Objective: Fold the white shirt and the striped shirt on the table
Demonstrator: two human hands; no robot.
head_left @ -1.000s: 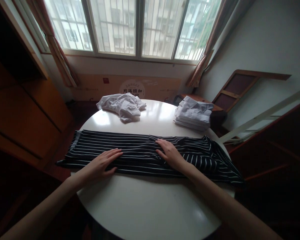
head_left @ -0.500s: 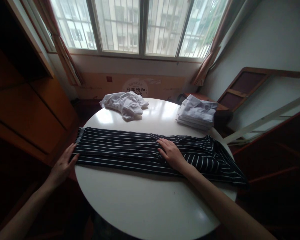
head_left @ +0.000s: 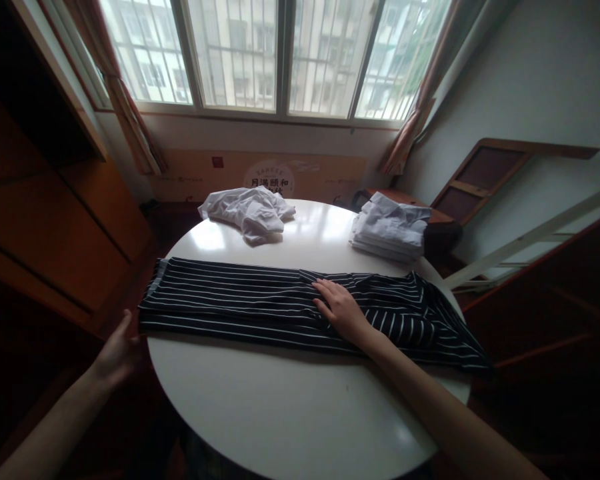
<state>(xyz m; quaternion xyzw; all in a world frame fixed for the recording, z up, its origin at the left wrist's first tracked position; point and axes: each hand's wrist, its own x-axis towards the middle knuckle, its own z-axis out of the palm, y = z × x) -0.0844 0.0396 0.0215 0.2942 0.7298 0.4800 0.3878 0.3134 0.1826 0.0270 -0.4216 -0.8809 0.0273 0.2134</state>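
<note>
Striped garment lies in a long band, further folds not yet made

Striped garment, dark with thin white lines, stretches across a round white table in the head view, already narrowed to a long, flat band. Its left end reaches the table's edge and its right end, looser and rumpled, spills over the far right rim. The right hand lies palm down near the band's middle, fingers spread and flat on the cloth, pinching nothing. The left hand hangs just off the table's left edge, beside the garment's near left corner; its fingers look open, and whether they touch the cloth cannot be told. By the look of it, the lengthwise fold is done and the band has yet to be folded across. A crumpled white shirt waits at the table's far side below the window. A neat stack of folded shirts sits at the far right.
</note>
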